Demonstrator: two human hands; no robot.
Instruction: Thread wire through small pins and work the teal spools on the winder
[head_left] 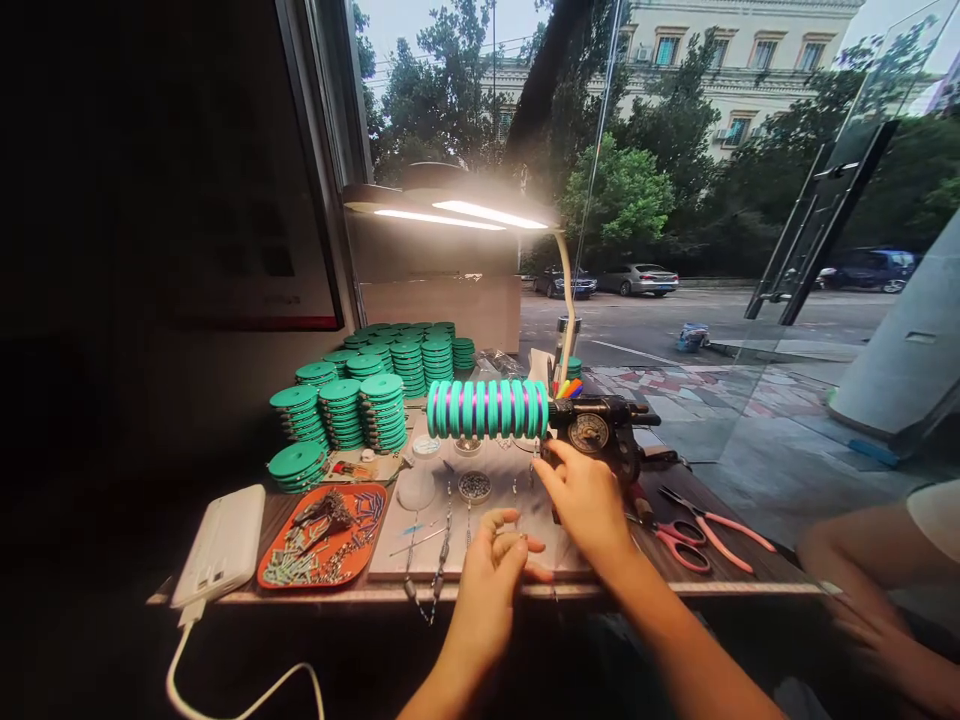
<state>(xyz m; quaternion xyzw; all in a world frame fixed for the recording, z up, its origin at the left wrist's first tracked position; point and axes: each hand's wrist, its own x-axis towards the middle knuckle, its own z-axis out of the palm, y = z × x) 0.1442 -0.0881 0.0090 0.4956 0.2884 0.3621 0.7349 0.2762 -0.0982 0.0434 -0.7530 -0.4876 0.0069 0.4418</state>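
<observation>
A row of teal spools (487, 408) sits on a horizontal shaft of a dark winding machine with a round dial (592, 432). My right hand (589, 500) reaches toward the machine's lower left side, fingers curled and pinched near the last spool. My left hand (491, 565) is closed in a pinch above the front of the white work board (420, 545), holding something too small to name. Thin lines with small weights (442, 560) lie on the board and hang over the table edge.
Stacks of teal spools (352, 400) fill the back left. An orange tray (324, 545) of small parts and a white power bank (221, 545) lie at left. Pink-handled scissors (705, 535) lie at right. A lit desk lamp (457, 210) hangs above. Another person's arm (870, 560) is at far right.
</observation>
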